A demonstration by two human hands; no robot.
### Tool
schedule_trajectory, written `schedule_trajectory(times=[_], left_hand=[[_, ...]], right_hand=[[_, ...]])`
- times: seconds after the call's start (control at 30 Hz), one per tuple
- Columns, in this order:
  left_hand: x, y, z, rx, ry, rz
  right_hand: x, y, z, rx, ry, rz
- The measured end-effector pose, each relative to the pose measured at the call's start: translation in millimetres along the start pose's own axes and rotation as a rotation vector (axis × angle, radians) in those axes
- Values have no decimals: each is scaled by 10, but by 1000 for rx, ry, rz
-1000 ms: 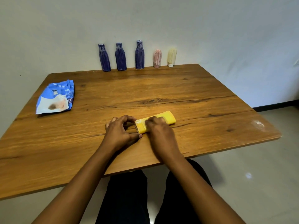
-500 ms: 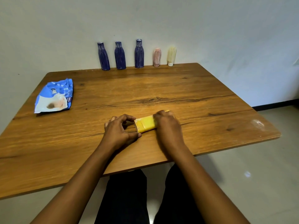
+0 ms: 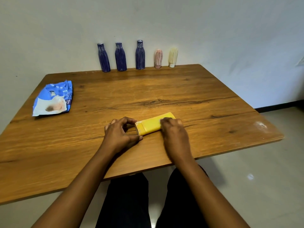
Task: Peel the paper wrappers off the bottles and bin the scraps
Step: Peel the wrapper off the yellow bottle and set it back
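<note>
The yellow bottle [image 3: 151,126] lies on its side on the table [image 3: 164,89], near the near edge and about in the middle. Its paper wrapper [image 3: 153,124] covers all the length that I can see. My left hand [image 3: 120,134] holds the left end, with the thumb under it and the fingers curled over it. My right hand [image 3: 174,132] lies over the right part with bent fingers. It is blurred, so I cannot tell if it pinches the paper or only presses.

I judge the task is at the beginning: this wrapper is not yet torn, and I see no scraps. At the far edge stand 3 blue bottles [image 3: 120,56], 1 pink bottle [image 3: 158,58] and 1 cream bottle [image 3: 173,57], upright by the wall. They seem still covered, so they are left to do. A blue packet [image 3: 52,98] lies far left. No bin is in view.
</note>
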State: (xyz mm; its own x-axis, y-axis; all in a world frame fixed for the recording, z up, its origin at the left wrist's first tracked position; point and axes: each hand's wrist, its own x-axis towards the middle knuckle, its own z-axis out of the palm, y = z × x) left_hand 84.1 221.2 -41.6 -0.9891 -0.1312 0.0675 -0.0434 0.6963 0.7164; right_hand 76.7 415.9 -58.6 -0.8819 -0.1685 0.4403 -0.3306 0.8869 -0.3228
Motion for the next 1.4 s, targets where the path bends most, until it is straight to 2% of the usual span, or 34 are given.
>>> schedule_trajectory(times=[0.07, 0.13, 0.2, 0.3, 0.37, 0.53, 0.87, 0.93, 1.03, 1.1, 1.2, 1.4], left_hand=[[9, -4, 2, -3, -11, 11], [4, 2, 2, -3, -4, 16], [3, 6, 1, 0, 13, 10], [-4, 18, -1, 9, 27, 29], [-7, 18, 7, 13, 25, 39], [1, -7, 18, 18, 39, 4], [-26, 63, 29, 96, 82, 36], [-30, 66, 29, 92, 98, 42], [-39, 68, 21, 90, 101, 57], [-47, 78, 16, 109, 107, 53], [-57, 91, 16, 133, 131, 47], [-64, 106, 6, 138, 118, 63]], right_hand=[[54, 200, -24, 4, 39, 127], [88, 176, -26, 2, 51, 168], [72, -9, -14, -8, 31, 88], [-35, -346, 13, 60, -98, -173], [-5, -360, 9, 71, -126, -223], [216, -11, -78, -8, -35, 38], [246, -98, -121, -59, -54, 54], [258, -253, -118, 5, -95, -15], [193, -533, -57, 97, -209, -224], [215, -530, -50, 92, -208, -218], [304, -417, -81, 39, -169, -65], [246, -548, -83, 50, -229, -269]])
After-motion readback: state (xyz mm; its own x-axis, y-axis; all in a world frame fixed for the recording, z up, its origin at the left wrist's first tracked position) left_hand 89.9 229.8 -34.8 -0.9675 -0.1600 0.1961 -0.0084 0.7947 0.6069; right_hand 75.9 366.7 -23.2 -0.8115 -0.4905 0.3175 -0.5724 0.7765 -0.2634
